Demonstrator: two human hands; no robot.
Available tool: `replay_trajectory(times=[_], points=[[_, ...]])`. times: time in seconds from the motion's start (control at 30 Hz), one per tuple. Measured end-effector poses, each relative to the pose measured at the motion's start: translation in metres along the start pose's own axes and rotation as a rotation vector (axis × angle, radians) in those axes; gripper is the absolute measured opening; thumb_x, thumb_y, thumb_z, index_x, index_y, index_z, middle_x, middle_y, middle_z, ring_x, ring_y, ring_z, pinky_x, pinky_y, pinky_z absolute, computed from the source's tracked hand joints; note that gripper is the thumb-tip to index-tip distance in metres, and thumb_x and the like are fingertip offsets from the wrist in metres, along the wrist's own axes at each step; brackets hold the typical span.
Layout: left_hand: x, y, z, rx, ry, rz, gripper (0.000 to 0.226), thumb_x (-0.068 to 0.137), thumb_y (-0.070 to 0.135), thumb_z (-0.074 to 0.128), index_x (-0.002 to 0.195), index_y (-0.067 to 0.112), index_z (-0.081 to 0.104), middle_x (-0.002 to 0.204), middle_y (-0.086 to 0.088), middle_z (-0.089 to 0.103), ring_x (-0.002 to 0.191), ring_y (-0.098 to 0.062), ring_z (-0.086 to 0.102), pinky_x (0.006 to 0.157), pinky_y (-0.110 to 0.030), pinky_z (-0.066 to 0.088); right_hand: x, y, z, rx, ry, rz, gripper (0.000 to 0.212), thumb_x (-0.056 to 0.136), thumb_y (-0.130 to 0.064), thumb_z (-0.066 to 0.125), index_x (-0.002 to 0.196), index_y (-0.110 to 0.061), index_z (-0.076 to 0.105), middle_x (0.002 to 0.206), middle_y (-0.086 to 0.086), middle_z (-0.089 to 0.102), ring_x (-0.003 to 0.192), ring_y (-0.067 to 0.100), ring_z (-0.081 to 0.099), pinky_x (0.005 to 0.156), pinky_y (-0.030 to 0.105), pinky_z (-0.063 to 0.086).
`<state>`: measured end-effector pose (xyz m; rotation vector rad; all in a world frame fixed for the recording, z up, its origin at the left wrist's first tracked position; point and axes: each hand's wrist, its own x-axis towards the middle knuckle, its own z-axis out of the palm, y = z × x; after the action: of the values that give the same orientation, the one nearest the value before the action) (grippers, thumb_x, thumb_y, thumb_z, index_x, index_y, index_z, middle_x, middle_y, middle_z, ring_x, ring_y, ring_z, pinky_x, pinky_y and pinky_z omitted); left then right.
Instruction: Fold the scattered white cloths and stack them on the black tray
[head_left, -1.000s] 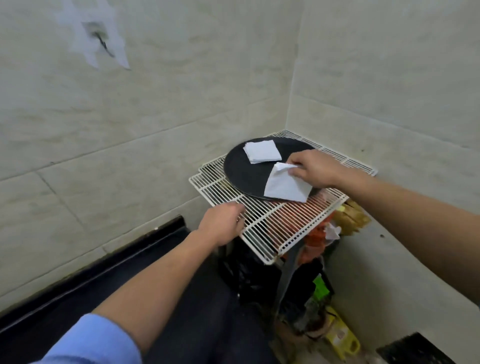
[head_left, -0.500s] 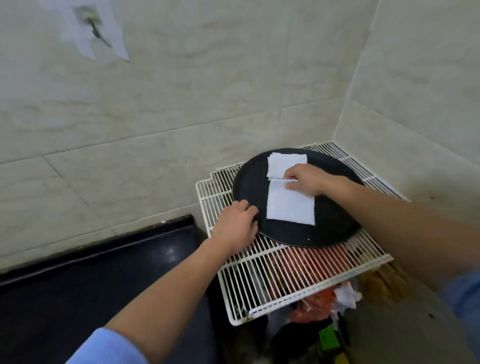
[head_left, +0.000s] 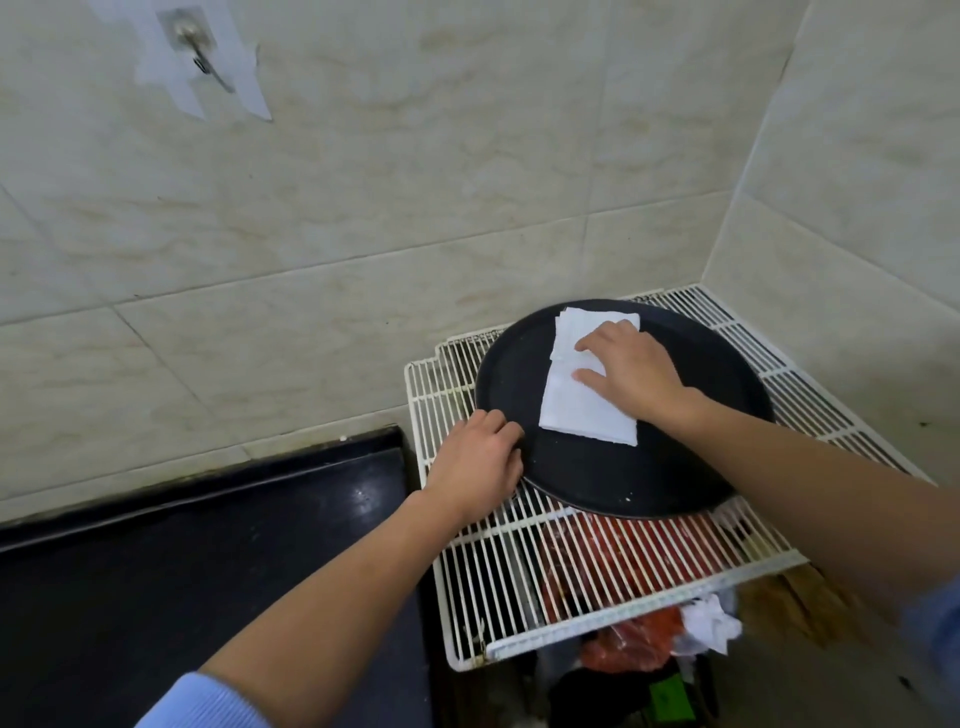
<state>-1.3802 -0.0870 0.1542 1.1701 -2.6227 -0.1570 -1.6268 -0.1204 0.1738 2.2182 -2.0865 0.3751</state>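
A round black tray lies on a white wire rack in the corner of the tiled walls. Two white cloths lie on the tray. The folded far cloth sits near the tray's back rim. The near cloth is spread flat and overlaps the far one's front edge. My right hand presses flat on the seam between them, fingers straight. My left hand rests at the tray's left rim with its fingers curled against the edge; whether it grips the rim is unclear.
A black counter lies to the left of the rack. Under the rack sit red bags, crumpled white plastic and dark items. A taped metal hook hangs on the left wall. Tiled walls close in behind and to the right.
My right hand has laid the near cloth flat on the tray and slid forward onto both cloths. My left hand moved from the rack's front to the tray's left rim.
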Motion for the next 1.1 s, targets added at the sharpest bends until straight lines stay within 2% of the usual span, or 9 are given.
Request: replay_trajectory(times=[0.07, 0.23, 0.43, 0.5, 0.6, 0.73, 0.9, 1.1], points=[[-0.001, 0.0, 0.0, -0.004, 0.009, -0.003, 0.027, 0.093, 0.026, 0.046, 0.115, 0.017, 0.059, 0.106, -0.001, 0.057, 0.099, -0.019, 0.049, 0.086, -0.032, 0.04, -0.008, -0.007, 0.003, -0.026, 0.021, -0.08, 0.042, 0.094, -0.041, 0.052, 0.129, -0.018, 0.055, 0.131, 0.004, 0.053, 0.121, 0.025, 0.044, 0.093, 0.039, 0.039], [-0.003, 0.002, 0.001, -0.011, 0.011, -0.011, 0.026, 0.093, 0.025, 0.045, 0.113, 0.016, 0.06, 0.106, -0.002, 0.057, 0.1, -0.02, 0.049, 0.087, -0.033, 0.041, -0.028, -0.02, 0.026, -0.037, -0.187, -0.088, 0.051, 0.101, -0.043, 0.034, 0.146, -0.019, 0.036, 0.156, 0.002, 0.027, 0.143, 0.02, 0.024, 0.111, 0.041, 0.025], [-0.002, 0.003, -0.004, -0.013, -0.002, -0.027, 0.028, 0.093, 0.025, 0.048, 0.117, 0.015, 0.058, 0.111, -0.003, 0.055, 0.103, -0.021, 0.049, 0.09, -0.035, 0.042, -0.026, -0.018, 0.02, -0.038, -0.277, -0.076, 0.055, 0.102, -0.045, 0.029, 0.151, -0.02, 0.025, 0.161, 0.0, 0.015, 0.147, 0.016, 0.012, 0.114, 0.043, 0.02], [-0.004, 0.002, -0.01, -0.019, 0.017, -0.028, 0.029, 0.091, 0.024, 0.051, 0.118, 0.014, 0.057, 0.112, -0.003, 0.055, 0.103, -0.021, 0.049, 0.09, -0.037, 0.044, -0.027, -0.021, 0.013, -0.012, -0.269, -0.063, 0.054, 0.101, -0.044, 0.033, 0.149, -0.019, 0.029, 0.16, 0.001, 0.017, 0.147, 0.018, 0.014, 0.113, 0.044, 0.023], [-0.016, -0.007, -0.023, -0.001, 0.074, -0.028, 0.028, 0.09, 0.025, 0.053, 0.116, 0.015, 0.059, 0.11, -0.002, 0.056, 0.103, -0.021, 0.051, 0.089, -0.038, 0.046, -0.03, -0.034, 0.002, 0.047, -0.16, -0.042, 0.05, 0.1, -0.041, 0.039, 0.145, -0.018, 0.04, 0.156, 0.002, 0.028, 0.144, 0.019, 0.023, 0.111, 0.044, 0.026], [-0.052, -0.031, -0.046, 0.015, 0.126, -0.085, 0.028, 0.091, 0.025, 0.054, 0.116, 0.014, 0.059, 0.111, -0.002, 0.057, 0.1, -0.02, 0.053, 0.084, -0.037, 0.047, -0.028, -0.082, -0.014, 0.085, -0.054, -0.14, 0.045, 0.099, -0.041, 0.042, 0.138, -0.018, 0.049, 0.148, 0.002, 0.043, 0.136, 0.02, 0.036, 0.107, 0.042, 0.034], [-0.141, -0.08, -0.077, 0.025, 0.149, -0.244, 0.027, 0.087, 0.024, 0.055, 0.111, 0.013, 0.062, 0.104, -0.006, 0.06, 0.094, -0.03, 0.058, 0.073, -0.039, 0.05, -0.037, -0.192, -0.022, 0.111, 0.001, -0.302, 0.041, 0.097, -0.041, 0.045, 0.129, -0.017, 0.056, 0.131, 0.002, 0.057, 0.121, 0.021, 0.05, 0.096, 0.039, 0.041], [-0.303, -0.14, -0.114, 0.09, 0.098, -0.45, 0.021, 0.091, 0.03, 0.05, 0.106, 0.018, 0.059, 0.1, -0.001, 0.059, 0.094, -0.025, 0.059, 0.072, -0.035, 0.046, -0.078, -0.352, -0.009, 0.179, -0.022, -0.41, 0.035, 0.096, -0.041, 0.047, 0.117, -0.017, 0.062, 0.116, 0.006, 0.063, 0.109, 0.028, 0.057, 0.086, 0.039, 0.046]])
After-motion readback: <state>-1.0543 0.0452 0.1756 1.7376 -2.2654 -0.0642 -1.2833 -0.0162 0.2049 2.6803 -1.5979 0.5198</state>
